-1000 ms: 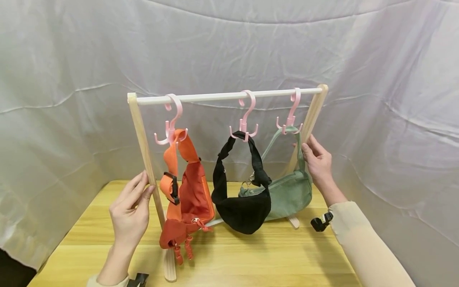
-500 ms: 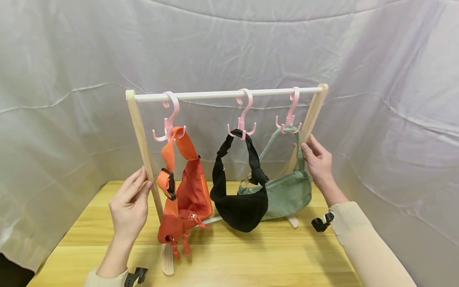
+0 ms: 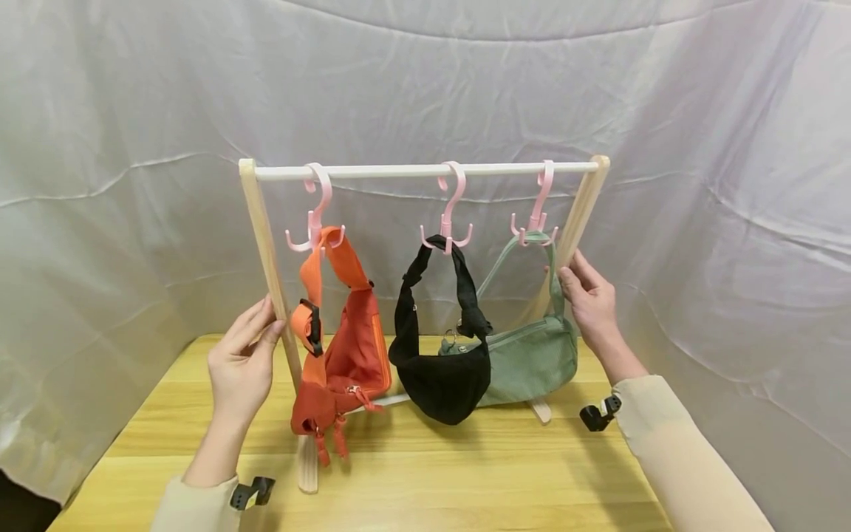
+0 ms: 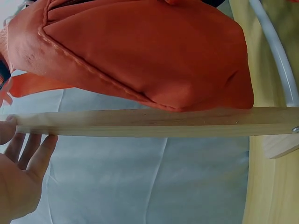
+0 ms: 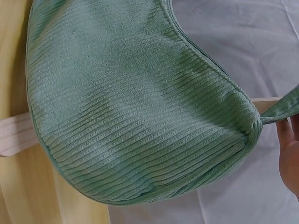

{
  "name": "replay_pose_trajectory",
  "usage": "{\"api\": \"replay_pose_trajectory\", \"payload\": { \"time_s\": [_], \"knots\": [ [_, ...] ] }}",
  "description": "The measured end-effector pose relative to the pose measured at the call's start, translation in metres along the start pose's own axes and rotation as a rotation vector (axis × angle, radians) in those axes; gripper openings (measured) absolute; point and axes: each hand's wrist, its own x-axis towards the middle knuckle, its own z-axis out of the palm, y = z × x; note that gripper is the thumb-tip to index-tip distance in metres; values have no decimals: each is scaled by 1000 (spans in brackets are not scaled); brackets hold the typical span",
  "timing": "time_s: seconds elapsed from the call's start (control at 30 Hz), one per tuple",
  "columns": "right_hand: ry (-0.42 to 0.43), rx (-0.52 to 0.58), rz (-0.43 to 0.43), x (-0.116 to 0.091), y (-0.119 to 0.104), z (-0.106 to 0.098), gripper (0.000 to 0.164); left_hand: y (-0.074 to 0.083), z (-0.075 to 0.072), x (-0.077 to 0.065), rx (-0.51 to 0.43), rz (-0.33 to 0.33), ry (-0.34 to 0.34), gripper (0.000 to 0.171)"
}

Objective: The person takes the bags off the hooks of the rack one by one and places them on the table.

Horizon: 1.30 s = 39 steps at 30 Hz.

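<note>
Rack [image 3: 385,171] is standing upright over the worktop [image 3: 479,476], spanning from left to right; both hands are holding it by its side posts.

Left hand [image 3: 241,362]: pinching the left post [image 3: 262,233] between thumb and fingers, partway up. Right hand [image 3: 592,301]: pinching the right post [image 3: 580,210], thumb on the near side and fingers partly hidden behind; the green strap is running just beside the thumb.

Three pink hooks are hanging from the white top rail, each carrying one bag. On the left hook [image 3: 323,196], the orange-red bag [image 3: 359,340] is hanging by its orange strap, close to the left post. On the middle hook [image 3: 455,196], the black bag [image 3: 445,383] is hanging, partly covering the green bag; contact between these two, cannot tell. On the right hook [image 3: 544,192], the green bag [image 3: 532,362] is hanging in front of the right post; ribbed fabric is showing in the right wrist view.

A grey curtain [image 3: 425,89] is covering the far side.
</note>
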Motion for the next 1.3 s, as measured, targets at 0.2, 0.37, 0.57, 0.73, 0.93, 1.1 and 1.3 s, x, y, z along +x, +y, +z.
{"api": "replay_pose_trajectory", "payload": {
  "time_s": [0.2,0.37,0.57,0.73,0.93,1.1,1.3],
  "knots": [
    [-3,-21,-5,0,-1,-3,49,-9,2,8,-115,-71,-1,36],
    [13,-52,2,-2,-2,-6,49,-17,2,15,-189,-123,-3,35],
    [48,-83,8,-6,-5,-6,48,-26,4,24,-218,-127,-15,36],
    [88,-69,-7,-9,-7,-6,45,-33,6,31,-212,-137,-19,36],
    [84,-35,-29,-11,-11,-4,45,-42,9,41,-225,-175,-6,36],
    [72,2,-22,-11,-12,0,45,-48,9,49,-257,-195,14,35],
    [71,-6,-28,-10,-10,6,44,-55,8,57,-261,-217,38,35]
  ]
}}
